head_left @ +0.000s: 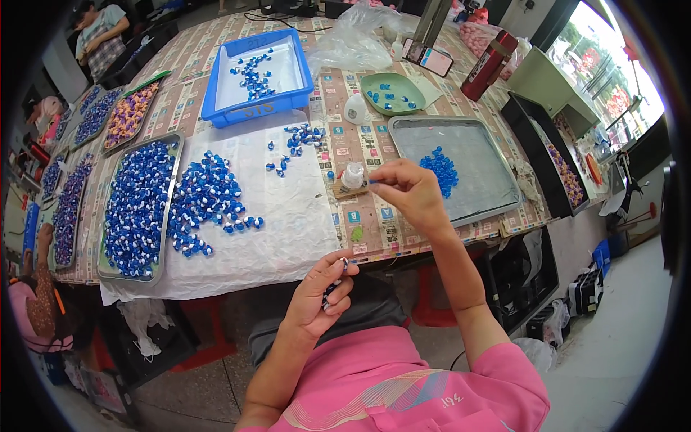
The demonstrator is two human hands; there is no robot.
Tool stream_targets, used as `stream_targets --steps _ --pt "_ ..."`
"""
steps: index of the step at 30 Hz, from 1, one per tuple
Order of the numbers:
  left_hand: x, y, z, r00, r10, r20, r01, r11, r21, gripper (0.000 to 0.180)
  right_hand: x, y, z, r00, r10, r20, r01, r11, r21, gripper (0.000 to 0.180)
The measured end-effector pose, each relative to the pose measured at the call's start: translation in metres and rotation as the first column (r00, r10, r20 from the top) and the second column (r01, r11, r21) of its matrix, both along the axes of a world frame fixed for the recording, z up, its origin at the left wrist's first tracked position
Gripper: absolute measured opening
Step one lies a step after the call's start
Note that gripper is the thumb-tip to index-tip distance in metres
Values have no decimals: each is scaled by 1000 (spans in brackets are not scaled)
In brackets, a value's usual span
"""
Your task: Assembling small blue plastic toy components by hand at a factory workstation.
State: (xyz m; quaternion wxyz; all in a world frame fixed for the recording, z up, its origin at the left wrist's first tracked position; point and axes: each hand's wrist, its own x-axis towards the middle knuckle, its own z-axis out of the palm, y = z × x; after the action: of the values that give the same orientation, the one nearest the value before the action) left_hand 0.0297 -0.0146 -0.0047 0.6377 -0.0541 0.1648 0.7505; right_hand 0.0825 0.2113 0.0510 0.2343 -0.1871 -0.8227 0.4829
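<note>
My left hand [319, 294] is closed near the table's front edge. A small white-tipped piece [344, 263] shows between its thumb and forefinger, and dark blue and white pieces are tucked in the curled fingers. Over the table, my right hand [412, 193] pinches a tiny blue bead [373, 182], mostly hidden by the fingertips. Just left of those fingertips, a small clear bottle [353, 175] stands on a little wooden block. Loose blue beads [439, 171] lie in a grey metal tray [497, 173] to the right. Blue-and-white pieces [205, 191] are heaped on white paper [288, 237].
A metal tray [175, 173] full of blue-and-white pieces stands left. Behind are a blue plastic basket [259, 114], white squeeze bottle [355, 109], green dish [371, 101], phone [430, 59] and red thermos [489, 68]. Other people sit at the far left.
</note>
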Motion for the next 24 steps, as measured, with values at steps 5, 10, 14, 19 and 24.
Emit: stream_targets --steps 5,10,14,19,24 --pt "-6 -12 3 1000 8 -3 -8 1000 2 24 -27 -2 7 999 -8 40 1 985 170 16" --pt "-13 -23 -1 1000 26 7 -26 999 24 25 -49 -6 13 995 15 97 -48 935 350 18" --pt "-22 -28 2 999 41 13 -41 999 -1 24 -64 -6 9 994 28 108 -76 882 464 18" --pt "-33 -33 2 999 48 5 -48 998 30 25 -73 -13 14 992 41 123 -96 872 481 16" --pt "-33 -27 -5 996 86 24 -87 996 28 27 -63 -25 23 992 34 123 -84 899 429 16"
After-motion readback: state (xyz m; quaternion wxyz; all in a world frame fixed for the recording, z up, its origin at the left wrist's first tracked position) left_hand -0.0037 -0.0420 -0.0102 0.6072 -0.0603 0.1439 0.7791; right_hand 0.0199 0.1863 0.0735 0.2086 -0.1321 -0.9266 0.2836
